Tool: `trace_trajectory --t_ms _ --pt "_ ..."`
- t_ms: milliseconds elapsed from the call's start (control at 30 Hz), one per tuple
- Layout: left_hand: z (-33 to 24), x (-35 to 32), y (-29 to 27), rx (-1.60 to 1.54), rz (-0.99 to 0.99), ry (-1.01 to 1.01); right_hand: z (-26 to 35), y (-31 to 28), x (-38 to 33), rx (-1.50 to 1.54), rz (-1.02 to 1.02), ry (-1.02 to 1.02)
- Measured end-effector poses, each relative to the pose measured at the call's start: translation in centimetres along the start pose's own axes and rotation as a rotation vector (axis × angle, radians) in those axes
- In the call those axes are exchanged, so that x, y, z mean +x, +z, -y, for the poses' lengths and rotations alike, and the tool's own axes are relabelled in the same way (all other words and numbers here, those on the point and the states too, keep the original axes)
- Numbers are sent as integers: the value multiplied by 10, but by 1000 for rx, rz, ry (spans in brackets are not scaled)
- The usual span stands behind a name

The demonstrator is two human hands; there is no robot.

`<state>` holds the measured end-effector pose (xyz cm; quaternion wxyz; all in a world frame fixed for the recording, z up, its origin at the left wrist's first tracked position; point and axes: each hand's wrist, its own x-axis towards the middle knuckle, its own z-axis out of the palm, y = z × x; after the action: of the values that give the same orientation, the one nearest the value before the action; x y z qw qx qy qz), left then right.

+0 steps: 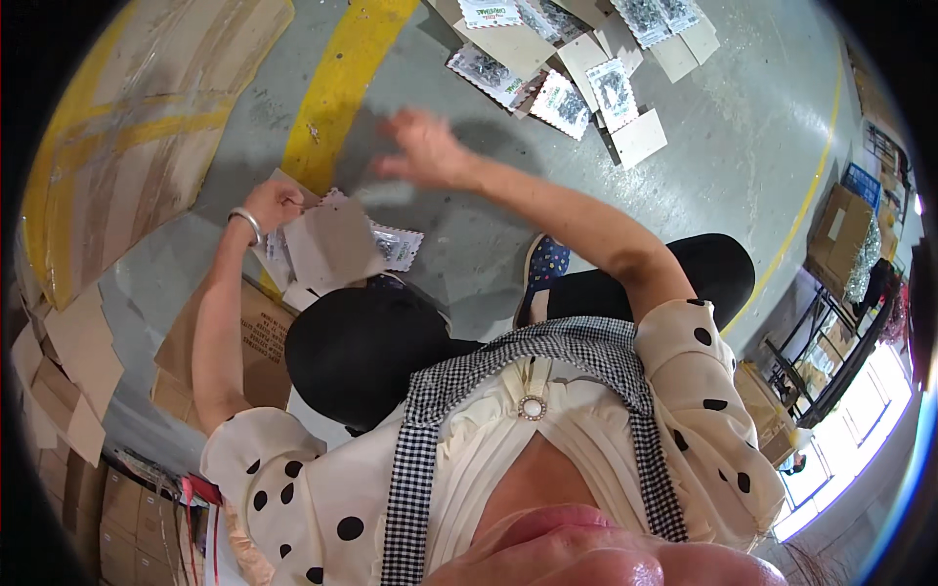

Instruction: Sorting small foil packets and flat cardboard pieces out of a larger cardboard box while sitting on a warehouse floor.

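My left hand [274,203], with a bangle at the wrist, is closed at the edge of a small open cardboard box [334,244] on the floor before my left knee. Its fingers pinch the box's upper left side, though the exact grip is partly hidden. Flat clear packs with a wavy printed border lie in and beside it; one pack [396,246] sticks out on the right. My right hand [422,151] hovers above and to the right of the box, blurred by motion. Its fingers are spread and nothing shows in them.
More open cardboard boxes with similar packs [611,95] lie at the far right. A big taped carton [127,127] stands at the left beside a yellow floor line [337,88]. A brown carton [259,337] sits by my left arm. Shelving [831,322] lines the right.
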<state>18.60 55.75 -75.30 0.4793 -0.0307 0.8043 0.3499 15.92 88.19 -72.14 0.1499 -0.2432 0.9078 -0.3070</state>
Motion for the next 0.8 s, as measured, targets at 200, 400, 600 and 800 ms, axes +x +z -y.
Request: trace_trajectory --t_ms 200,400,600,800 --pt "-11 19 18 43 -335 95 -135 -53 75 -738 -330 380" --pt "-37 17 35 -91 -483 188 -166 -71 72 -746 -298 130" --pt "-26 19 31 -239 -628 252 -138 -141 75 -321 -236 182" --pt "-14 34 18 -650 -742 296 -25 -63 24 610 258 194"
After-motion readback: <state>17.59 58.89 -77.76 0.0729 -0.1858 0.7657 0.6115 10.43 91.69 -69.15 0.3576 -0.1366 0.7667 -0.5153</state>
